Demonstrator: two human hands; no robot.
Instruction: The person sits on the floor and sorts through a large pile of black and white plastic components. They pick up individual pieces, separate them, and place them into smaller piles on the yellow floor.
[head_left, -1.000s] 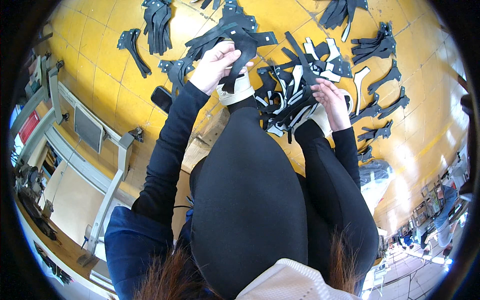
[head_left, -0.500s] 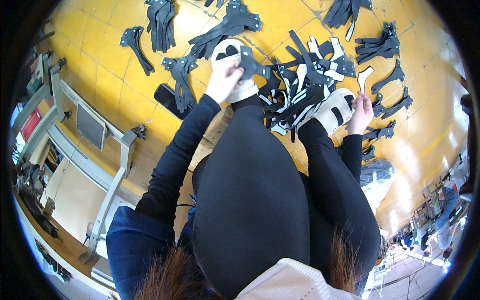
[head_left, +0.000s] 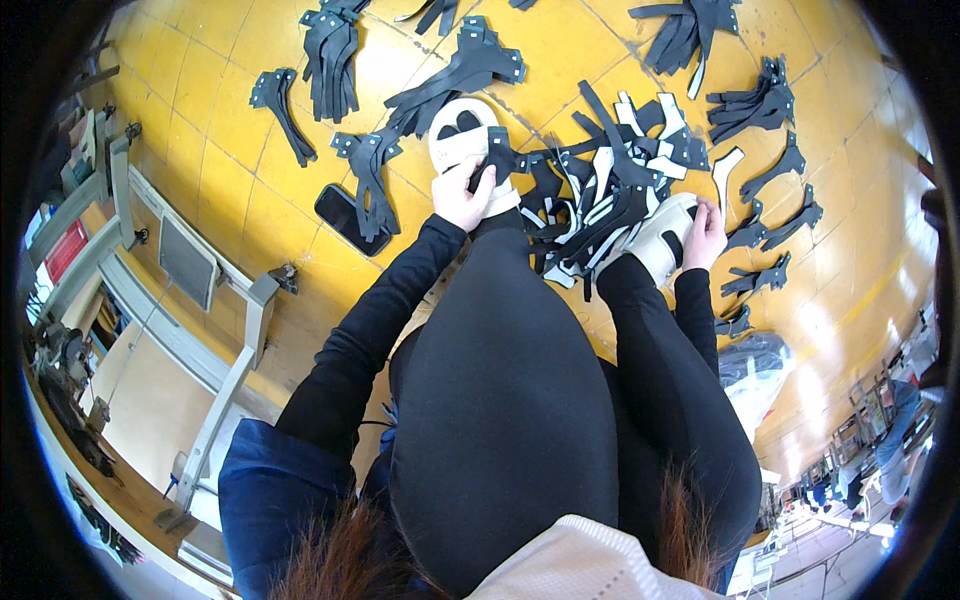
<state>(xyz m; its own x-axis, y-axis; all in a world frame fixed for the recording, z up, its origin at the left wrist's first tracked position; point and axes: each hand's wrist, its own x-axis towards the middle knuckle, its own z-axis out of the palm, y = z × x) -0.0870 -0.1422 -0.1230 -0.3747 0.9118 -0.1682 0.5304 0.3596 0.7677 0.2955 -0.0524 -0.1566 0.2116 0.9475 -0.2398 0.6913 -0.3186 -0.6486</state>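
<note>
My left hand [head_left: 460, 197] is closed on a black strap piece [head_left: 497, 160], with the thumb and fingers around its edge. It is held over my left shoe [head_left: 458, 140], a cream sandal with cut-outs. Beside my right shoe [head_left: 655, 245], my right hand [head_left: 706, 238] has its fingers drawn together; anything between them is too small to make out. A loose heap of black and white strap pieces [head_left: 612, 195] lies on the floor between and beyond my shoes.
Bundles of black strap pieces [head_left: 470, 65] are spread over the yellow tiled floor [head_left: 225, 110], with more to the right [head_left: 750, 105]. A dark phone [head_left: 345, 215] lies left of my left foot. A metal frame [head_left: 255, 310] stands at the left, and a plastic bag [head_left: 755, 365] at the right.
My left hand has moved slightly down and right, and the black strap piece has turned more upright. My right hand has come down and left, closer against the right shoe.
</note>
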